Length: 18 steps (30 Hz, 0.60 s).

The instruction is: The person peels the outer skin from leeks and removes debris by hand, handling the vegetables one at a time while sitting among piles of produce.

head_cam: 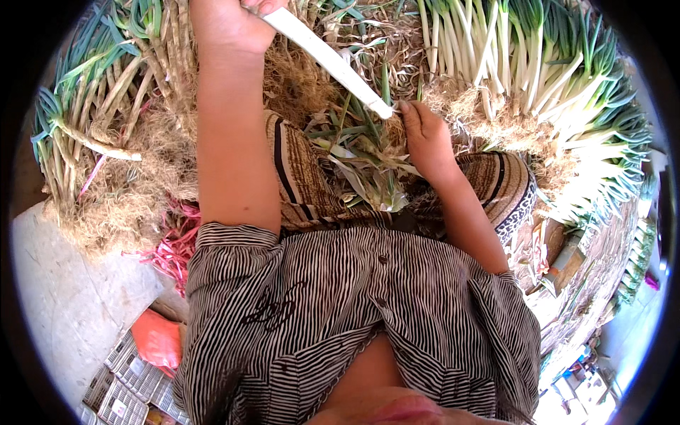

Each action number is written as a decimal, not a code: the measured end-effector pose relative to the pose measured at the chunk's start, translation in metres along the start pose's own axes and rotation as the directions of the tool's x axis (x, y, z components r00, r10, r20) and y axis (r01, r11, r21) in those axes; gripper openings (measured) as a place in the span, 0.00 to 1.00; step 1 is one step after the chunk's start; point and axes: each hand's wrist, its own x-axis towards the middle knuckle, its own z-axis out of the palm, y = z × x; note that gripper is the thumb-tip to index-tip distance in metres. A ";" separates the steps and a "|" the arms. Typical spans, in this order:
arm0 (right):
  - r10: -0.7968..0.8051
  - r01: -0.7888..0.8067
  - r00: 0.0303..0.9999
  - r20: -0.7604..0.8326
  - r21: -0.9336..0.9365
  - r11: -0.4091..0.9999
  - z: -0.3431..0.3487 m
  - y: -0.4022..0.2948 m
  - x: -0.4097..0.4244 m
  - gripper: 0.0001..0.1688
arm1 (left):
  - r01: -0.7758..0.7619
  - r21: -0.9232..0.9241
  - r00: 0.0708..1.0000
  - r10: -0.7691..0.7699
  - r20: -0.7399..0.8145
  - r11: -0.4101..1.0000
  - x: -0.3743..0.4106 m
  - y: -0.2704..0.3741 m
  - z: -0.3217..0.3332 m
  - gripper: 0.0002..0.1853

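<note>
A white leek or large green onion stalk (329,61) slants across the top middle, its root end low and to the right. My left hand (236,26), partly cut off by the top edge, grips the upper part of it. At the root end, my right hand (429,139) has thumb and finger pinched by a thin strand or root, with a brown root tuft (394,133) just below. Peeled leaves and skins (366,164) lie between my legs, under the stalk.
Unpeeled onions with dry roots (133,196) are heaped at left. Clean white onions (510,58) line the right side. Pink plastic strips (170,247) lie by my left elbow. An orange-red bag (156,340) rests near plastic crates (127,382) at lower left.
</note>
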 end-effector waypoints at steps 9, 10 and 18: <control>-0.576 0.556 0.795 -0.191 -0.149 0.818 0.002 -0.032 0.009 0.16 | -0.041 0.108 0.932 0.077 -0.355 0.993 0.000 -0.005 -0.003 0.21; -0.584 0.573 0.782 -0.218 -0.119 0.811 0.003 -0.036 0.009 0.14 | -0.052 0.103 0.924 0.087 -0.371 0.993 -0.001 0.000 -0.002 0.21; -0.647 0.618 0.741 -0.181 -0.195 0.762 -0.011 -0.021 0.002 0.09 | -0.091 0.168 0.840 0.166 -0.516 0.982 0.001 0.007 -0.026 0.18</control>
